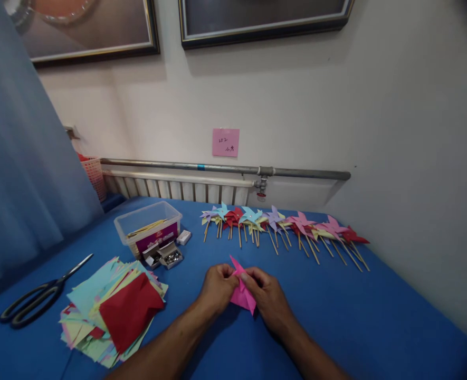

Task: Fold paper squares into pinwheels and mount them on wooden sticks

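Between my two hands is a bright pink paper pinwheel (242,300), its corners partly folded in toward the middle. My left hand (217,287) pinches it from the left, with thumb and fingers closed near the centre. From the right, my right hand (268,295) grips it too, its thumb pressed on the folded paper. Whether a pin sits under the fingers is hidden. To the left lies a loose pile of coloured paper squares (86,287), with a red square (132,311) on top.
Black-handled scissors (39,298) lie at the far left. Behind the paper stand a clear plastic box (148,224) with thin sticks, an open small box of metal pins (172,257) and a small white box (183,237). Finished pinwheels on sticks (275,219) line the table's back edge.
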Demonstrator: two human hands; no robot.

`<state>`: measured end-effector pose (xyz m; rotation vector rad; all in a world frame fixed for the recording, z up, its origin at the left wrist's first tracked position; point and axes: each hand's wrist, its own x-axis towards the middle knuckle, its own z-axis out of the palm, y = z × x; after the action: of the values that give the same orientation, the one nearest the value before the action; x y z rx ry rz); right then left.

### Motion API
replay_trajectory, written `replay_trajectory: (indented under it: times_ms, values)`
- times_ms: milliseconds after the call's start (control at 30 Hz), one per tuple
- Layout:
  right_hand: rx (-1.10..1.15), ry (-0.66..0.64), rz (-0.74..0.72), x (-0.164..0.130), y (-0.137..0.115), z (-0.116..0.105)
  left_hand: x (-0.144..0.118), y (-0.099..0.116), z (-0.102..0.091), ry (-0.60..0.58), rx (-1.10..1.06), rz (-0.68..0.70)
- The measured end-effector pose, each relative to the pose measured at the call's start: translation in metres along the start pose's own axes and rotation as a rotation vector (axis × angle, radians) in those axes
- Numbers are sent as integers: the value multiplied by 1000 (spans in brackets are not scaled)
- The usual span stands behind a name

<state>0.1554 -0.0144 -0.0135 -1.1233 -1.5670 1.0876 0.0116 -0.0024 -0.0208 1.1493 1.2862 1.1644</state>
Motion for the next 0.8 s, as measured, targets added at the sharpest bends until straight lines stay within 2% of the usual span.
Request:
replay_trajectory:
  times_ms: [300, 800]
  values:
    - [51, 124, 65, 0, -1, 6, -2, 3, 1, -25, -118, -23]
    - [9, 185, 104, 1, 6, 10, -3, 4, 2, -45, -160, -12]
